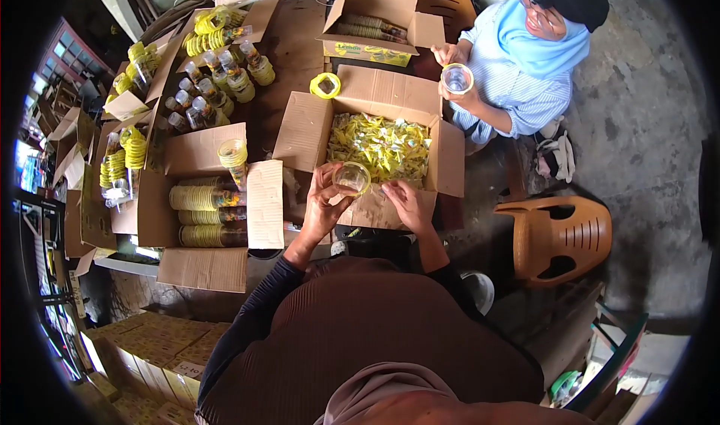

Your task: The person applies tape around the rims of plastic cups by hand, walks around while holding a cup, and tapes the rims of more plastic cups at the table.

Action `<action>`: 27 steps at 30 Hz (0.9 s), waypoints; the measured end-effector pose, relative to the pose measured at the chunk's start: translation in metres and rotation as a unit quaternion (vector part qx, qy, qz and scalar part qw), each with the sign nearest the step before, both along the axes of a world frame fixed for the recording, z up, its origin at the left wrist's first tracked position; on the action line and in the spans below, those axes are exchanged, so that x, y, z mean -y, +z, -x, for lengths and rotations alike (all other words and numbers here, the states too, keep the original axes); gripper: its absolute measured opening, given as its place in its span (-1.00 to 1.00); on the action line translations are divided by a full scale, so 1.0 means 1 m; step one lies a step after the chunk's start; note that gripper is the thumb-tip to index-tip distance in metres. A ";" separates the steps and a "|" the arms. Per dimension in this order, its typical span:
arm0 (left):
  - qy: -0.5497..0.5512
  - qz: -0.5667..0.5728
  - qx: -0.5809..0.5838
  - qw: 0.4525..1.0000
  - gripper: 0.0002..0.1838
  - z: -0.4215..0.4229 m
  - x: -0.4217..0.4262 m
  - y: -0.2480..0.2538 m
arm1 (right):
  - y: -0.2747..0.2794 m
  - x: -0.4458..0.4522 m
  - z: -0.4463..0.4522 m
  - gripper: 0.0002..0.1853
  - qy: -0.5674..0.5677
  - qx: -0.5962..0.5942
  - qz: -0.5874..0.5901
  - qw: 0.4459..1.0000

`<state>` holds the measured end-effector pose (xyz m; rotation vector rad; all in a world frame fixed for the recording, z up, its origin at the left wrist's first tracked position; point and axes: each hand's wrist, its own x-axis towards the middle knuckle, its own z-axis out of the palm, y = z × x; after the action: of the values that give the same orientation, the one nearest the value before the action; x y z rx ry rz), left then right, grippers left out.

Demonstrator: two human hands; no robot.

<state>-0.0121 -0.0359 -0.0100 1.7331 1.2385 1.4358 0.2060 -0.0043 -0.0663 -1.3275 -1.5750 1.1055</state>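
Note:
My left hand (pixel 324 206) is closed round a clear plastic cup (pixel 352 178) with a yellowish rim, its mouth turned up toward me. Just right of the cup, my right hand (pixel 409 206) has its fingers drawn together over the box's near flap. Whatever lies between those fingertips, if anything, is too small to make out. Below both hands stands an open cardboard box (pixel 304 134), and inside it is a heap of small yellow and silver packets (pixel 382 144). A yellow ring-shaped item (pixel 325 85) rests at the box's far left corner.
Left of me, an open carton (pixel 202 269) holds rows of stacked cups (pixel 206 198). More filled cup stacks (pixel 214 87) stand behind it. Another carton (pixel 369 51) is at the back. Across the right corner, a co-worker (pixel 510 72) holds a cup (pixel 457 78). An orange plastic chair (pixel 566 239) stands right.

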 end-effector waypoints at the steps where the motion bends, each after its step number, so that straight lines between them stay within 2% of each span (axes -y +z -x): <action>1: -0.008 0.007 0.006 1.000 -0.75 -0.001 0.000 0.001 | 0.010 0.001 0.007 -0.75 0.033 -0.149 0.104 0.983; 2: -0.015 0.008 0.006 1.000 -0.75 0.000 -0.002 -0.003 | 0.019 0.004 0.013 -0.75 0.026 -0.151 0.104 0.983; 4: -0.043 -0.027 -0.028 0.998 -0.62 0.001 -0.005 -0.009 | 0.035 0.008 0.021 -0.73 0.078 -0.104 0.083 0.988; 5: -0.049 -0.027 -0.027 0.998 -0.62 0.000 -0.004 -0.010 | 0.041 0.009 0.023 -0.75 0.076 -0.128 0.096 0.984; 6: -0.020 -0.011 -0.055 0.998 -0.48 -0.001 -0.003 0.001 | 0.043 0.010 0.021 -0.75 0.072 -0.127 0.093 0.985; 7: 0.011 0.004 -0.084 0.996 -0.34 -0.001 -0.004 0.007 | 0.044 0.009 0.021 -0.77 0.069 -0.185 0.125 0.972; 8: 0.009 0.002 -0.083 0.996 -0.34 -0.002 -0.006 0.008 | 0.046 0.010 0.020 -0.79 0.066 -0.242 0.157 0.955; 10: -0.022 0.022 -0.007 0.999 -0.10 -0.002 -0.010 0.009 | 0.054 0.011 0.016 -0.81 0.074 -0.256 0.167 0.949; 11: -0.019 -0.012 -0.087 0.996 -0.10 0.000 -0.012 0.009 | 0.057 0.010 0.013 -0.82 0.082 -0.270 0.178 0.943; 12: -0.018 -0.013 -0.085 0.996 -0.10 0.000 -0.014 0.001 | 0.058 0.009 0.012 -0.82 0.083 -0.268 0.178 0.943; 14: -0.055 0.109 -0.033 0.992 -0.13 -0.004 -0.015 -0.022 | 0.060 0.008 0.008 -0.82 0.119 -0.274 0.182 0.937; 16: -0.071 0.122 0.004 0.990 -0.18 -0.009 -0.013 -0.012 | 0.052 0.004 0.003 -0.82 0.110 -0.251 0.161 0.948; 18: -0.036 0.092 0.001 0.995 -0.23 -0.013 -0.014 -0.014 | 0.050 -0.002 -0.001 -0.82 0.106 -0.228 0.138 0.958; 20: -0.013 0.085 0.004 0.996 -0.24 -0.015 -0.016 -0.011 | 0.053 -0.011 -0.007 -0.81 0.010 -0.230 0.101 0.968; 22: 0.011 0.076 0.007 0.997 -0.25 -0.018 -0.020 -0.008 | 0.057 -0.018 -0.008 -0.80 0.039 -0.204 0.103 0.973; 24: 0.060 0.047 -0.043 0.996 -0.24 -0.023 -0.027 -0.008 | 0.062 -0.024 -0.010 -0.79 0.079 -0.153 0.107 0.979; 26: 0.063 0.027 -0.042 0.997 -0.24 -0.031 -0.032 -0.006 | 0.065 -0.029 -0.011 -0.77 0.107 -0.076 0.105 0.986; 27: 0.077 0.012 -0.058 0.995 -0.25 -0.035 -0.035 -0.005 | 0.068 -0.029 -0.011 -0.78 0.113 -0.080 0.091 0.986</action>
<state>0.0234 -0.0008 -0.0150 1.7602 1.4734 1.4166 0.2172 0.0251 0.0013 -1.1614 -1.5612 1.4879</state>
